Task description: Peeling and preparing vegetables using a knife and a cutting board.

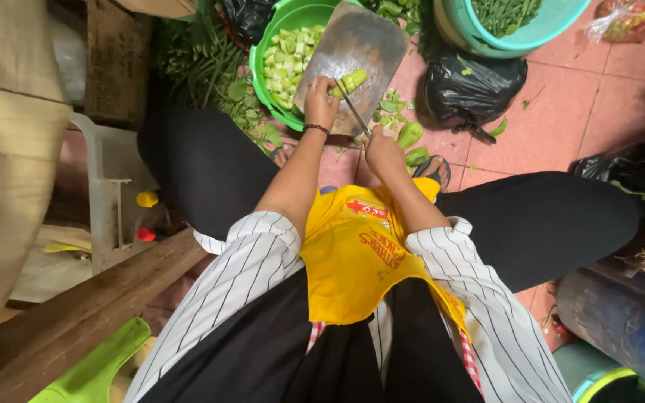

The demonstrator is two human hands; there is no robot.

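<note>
Green is everywhere here: a pale green gourd [352, 79] lies on a worn board [352, 52] that leans over the rim of a green basin [270, 97], and the basin is already part full of cut chunks [287, 56]. The left hand [321, 95] is clenched on the near end of the gourd, pinning it to the board. The right hand [384, 149] grips the handle of a knife [352, 108], whose thin blade runs up toward the gourd and meets it just beside the left fingers.

The gourd looks firm and light, with smooth skin that is probably slick where it is cut, so it seems best held low and flat on the board, fingertips curled back from the blade. The board is tilted, so a loose piece would likely slide down.

Two more whole gourds [412, 142] lie on the tiled floor [561, 119] just beyond the right hand, with green scraps [391, 104] scattered near them. A black bag [472, 89] sits to the right, a teal tub [516, 41] of greens beyond it, and leafy stems [203, 67] are piled to the left of the basin. A yellow apron [356, 261] covers the person's lap.
</note>
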